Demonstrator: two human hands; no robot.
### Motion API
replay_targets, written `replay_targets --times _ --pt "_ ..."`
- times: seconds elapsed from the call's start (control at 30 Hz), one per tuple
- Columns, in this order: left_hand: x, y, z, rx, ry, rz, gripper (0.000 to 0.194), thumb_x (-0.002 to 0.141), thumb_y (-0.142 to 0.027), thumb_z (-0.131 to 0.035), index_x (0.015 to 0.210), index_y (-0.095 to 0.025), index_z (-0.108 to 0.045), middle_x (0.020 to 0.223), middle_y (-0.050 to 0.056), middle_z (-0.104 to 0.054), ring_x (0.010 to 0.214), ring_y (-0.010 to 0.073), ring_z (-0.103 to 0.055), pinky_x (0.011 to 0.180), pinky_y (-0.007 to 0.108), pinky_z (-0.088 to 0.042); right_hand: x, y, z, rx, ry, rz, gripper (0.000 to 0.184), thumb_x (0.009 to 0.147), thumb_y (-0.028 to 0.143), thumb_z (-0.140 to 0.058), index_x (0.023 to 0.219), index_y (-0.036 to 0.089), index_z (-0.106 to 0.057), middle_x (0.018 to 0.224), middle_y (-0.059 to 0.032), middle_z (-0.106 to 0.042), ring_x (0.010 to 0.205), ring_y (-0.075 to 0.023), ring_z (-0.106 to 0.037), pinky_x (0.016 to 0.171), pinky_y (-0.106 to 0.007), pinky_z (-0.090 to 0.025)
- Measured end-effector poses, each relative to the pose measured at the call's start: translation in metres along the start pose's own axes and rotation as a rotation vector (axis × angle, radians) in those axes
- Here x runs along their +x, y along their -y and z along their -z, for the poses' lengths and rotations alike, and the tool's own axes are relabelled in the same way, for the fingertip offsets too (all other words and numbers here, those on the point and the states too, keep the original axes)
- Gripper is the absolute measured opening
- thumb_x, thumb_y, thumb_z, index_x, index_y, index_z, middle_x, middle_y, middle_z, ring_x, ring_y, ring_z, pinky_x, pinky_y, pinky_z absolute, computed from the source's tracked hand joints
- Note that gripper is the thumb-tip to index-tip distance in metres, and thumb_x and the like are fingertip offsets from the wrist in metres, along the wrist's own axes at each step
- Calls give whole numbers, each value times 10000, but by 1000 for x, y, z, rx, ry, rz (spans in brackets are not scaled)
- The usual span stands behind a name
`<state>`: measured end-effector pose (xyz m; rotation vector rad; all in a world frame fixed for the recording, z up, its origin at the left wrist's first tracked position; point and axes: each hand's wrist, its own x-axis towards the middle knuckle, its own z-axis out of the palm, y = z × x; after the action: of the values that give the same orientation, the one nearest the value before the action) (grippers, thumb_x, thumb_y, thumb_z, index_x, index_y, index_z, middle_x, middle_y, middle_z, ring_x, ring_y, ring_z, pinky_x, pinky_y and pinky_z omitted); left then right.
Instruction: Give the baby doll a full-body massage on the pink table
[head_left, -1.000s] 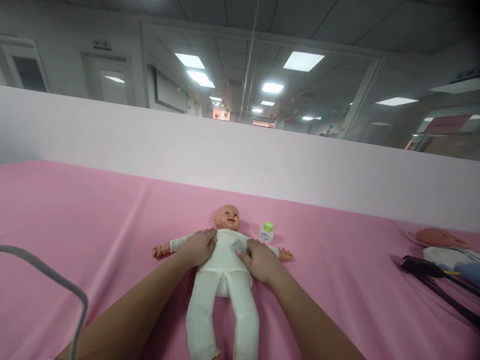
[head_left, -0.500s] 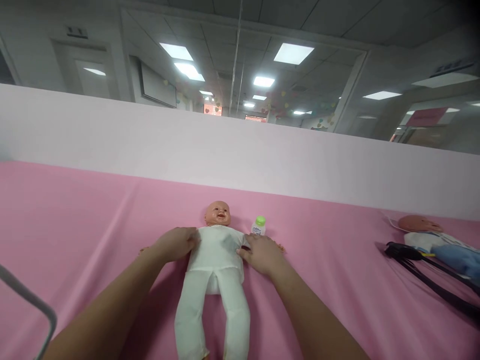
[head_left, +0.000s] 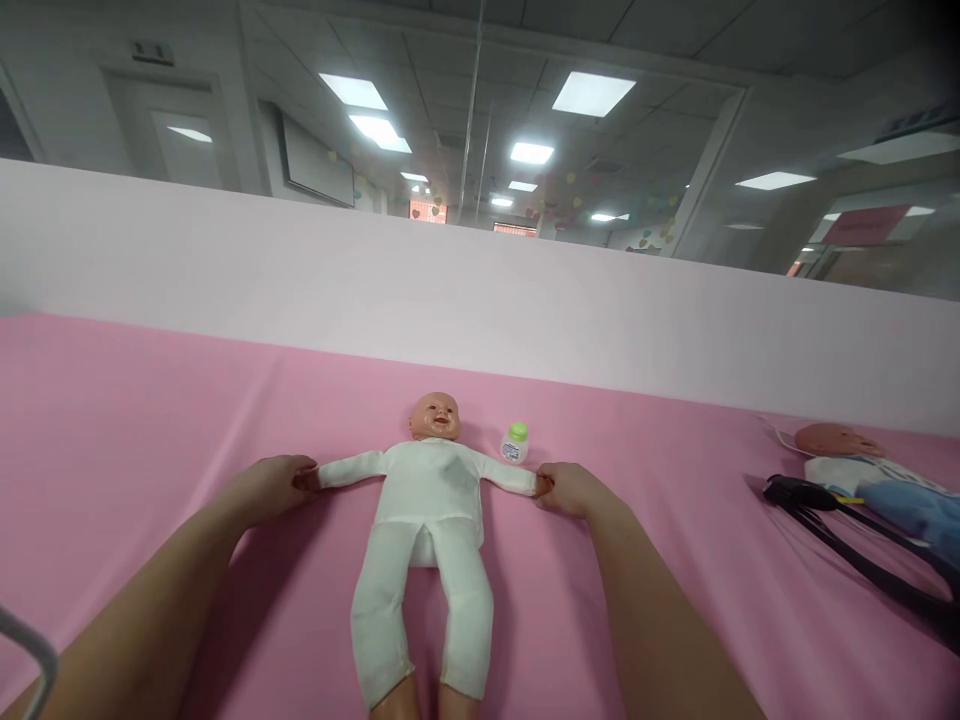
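Observation:
A baby doll [head_left: 429, 490] in white clothing lies on its back on a pink sheet [head_left: 637, 560], arms stretched out to both sides. My left hand [head_left: 268, 488] is closed around the doll's hand on the left of the view. On the other side, my right hand [head_left: 571, 488] grips the doll's other hand between thumb and fingers. Just above that sleeve stands a small clear bottle [head_left: 515, 443] with a green cap and a printed label, apart from my fingers.
A second doll [head_left: 840, 440] in white and blue lies at the far right, beside a black strap-like item [head_left: 802, 495]. Behind the sheet runs a white ledge [head_left: 450, 300] under a large window. A grey curved bar [head_left: 34, 645] shows at lower left.
Both my hands have slid outward from the doll's upper arms and sides to its hands. The doll's sleeved arms now show in full, spread out.

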<state>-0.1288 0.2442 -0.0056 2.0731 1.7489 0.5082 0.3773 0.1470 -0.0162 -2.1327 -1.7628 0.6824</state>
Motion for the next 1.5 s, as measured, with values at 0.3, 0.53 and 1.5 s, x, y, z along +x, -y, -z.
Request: replay_targets --times 0.3,0.53,1.5 --pt "5 12 0 -21 -3 17 296 695 -445 -713 931 -271 -752 1025 71 -772 962 338 -698 666 322 -471 -1 -11 12 266 60 27 229 657 284 -786 850 210 -686 881 -25 -716 749 -170 -607 668 -276 -427" --pt "9 22 -6 -396 -112 136 625 586 -460 -854 1145 -213 -725 1038 95 -766 894 308 -733 622 293 -530 1 -30 -2 848 139 56 479 770 390 -804 1198 207 -691 828 3 -655 604 -96 -485 537 -218 -387" --pt "22 8 -37 -1229 -123 324 125 869 -118 -656 969 -109 -731 804 98 -750 596 142 -683 613 241 -609 38 -47 -34 1173 -72 2 258 837 340 -839 1001 152 -774 892 -84 -763 693 -121 -677 633 -216 -606"
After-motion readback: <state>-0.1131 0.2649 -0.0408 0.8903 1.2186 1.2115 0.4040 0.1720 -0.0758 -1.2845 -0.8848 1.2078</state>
